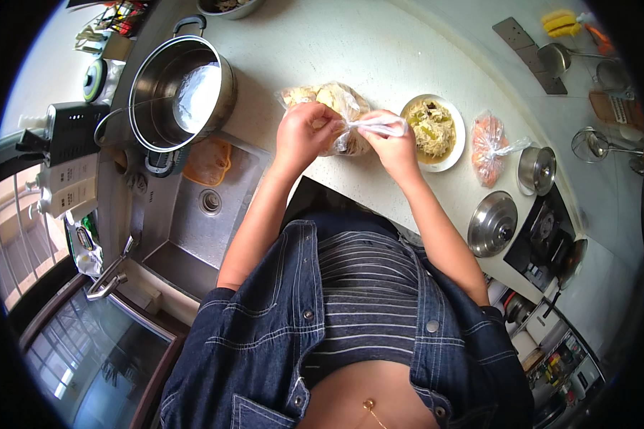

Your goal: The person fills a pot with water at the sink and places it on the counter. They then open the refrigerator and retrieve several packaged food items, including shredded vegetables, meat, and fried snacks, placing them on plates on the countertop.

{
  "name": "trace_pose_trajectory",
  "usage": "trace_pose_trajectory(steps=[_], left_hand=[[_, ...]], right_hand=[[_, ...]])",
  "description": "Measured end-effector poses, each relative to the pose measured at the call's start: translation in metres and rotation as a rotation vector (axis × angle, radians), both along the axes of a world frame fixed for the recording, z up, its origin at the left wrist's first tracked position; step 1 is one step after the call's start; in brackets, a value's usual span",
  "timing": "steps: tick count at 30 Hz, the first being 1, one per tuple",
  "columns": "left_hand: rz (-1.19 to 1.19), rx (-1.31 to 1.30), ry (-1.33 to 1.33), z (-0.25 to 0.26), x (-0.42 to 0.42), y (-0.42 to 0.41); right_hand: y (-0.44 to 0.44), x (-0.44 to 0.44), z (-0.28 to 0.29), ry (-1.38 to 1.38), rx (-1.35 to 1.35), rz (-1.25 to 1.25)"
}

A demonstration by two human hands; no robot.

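A clear plastic bag (349,96) with pale yellowish pieces of food in it rests on the white countertop in front of me. Its neck is gathered and twisted between my two hands. My left hand (307,128) pinches the bag's neck from the left side, its fingers bent inward. On the other side, my right hand (389,134) grips the twisted loose end of the plastic. A white bowl (458,145) stands just right of my right hand and holds shredded pale food with green pieces in liquid. What the bagged food is, I cannot tell.
A large steel pot (139,102) stands at the left, by the steel sink (193,225) with an orange basket (209,161) inside. To the right lie a tied bag of orange food (488,145), a steel lid (492,225), a small lidded pot (536,169) and a black stove (542,230).
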State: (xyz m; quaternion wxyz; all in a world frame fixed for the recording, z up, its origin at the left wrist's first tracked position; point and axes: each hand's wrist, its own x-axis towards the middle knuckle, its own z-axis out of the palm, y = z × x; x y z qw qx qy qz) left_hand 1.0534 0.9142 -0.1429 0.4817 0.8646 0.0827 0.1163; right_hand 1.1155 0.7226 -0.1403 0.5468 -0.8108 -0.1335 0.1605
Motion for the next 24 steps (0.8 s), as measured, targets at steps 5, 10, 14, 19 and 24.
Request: trace_pose_trajectory(steps=[5, 10, 14, 19, 24], left_hand=[[-0.09, 0.04, 0.006, 0.004, 0.002, -0.001], [-0.193, 0.159, -0.036, 0.015, 0.01, 0.002], [-0.221, 0.257, -0.145, 0.007, 0.015, -0.002], [-0.064, 0.138, -0.131, 0.009, 0.017, -0.017], [0.14, -0.334, -0.083, -0.032, 0.01, -0.035]], right_hand=[[0.001, 0.005, -0.019, 0.153, 0.029, -0.044], [0.004, 0.006, -0.02, 0.182, 0.153, -0.002], [0.007, 0.0, -0.012, 0.129, 0.209, -0.071], [0.014, -0.011, 0.001, -0.083, 0.168, -0.104], [0.022, -0.011, -0.009, -0.079, 0.196, -0.103]])
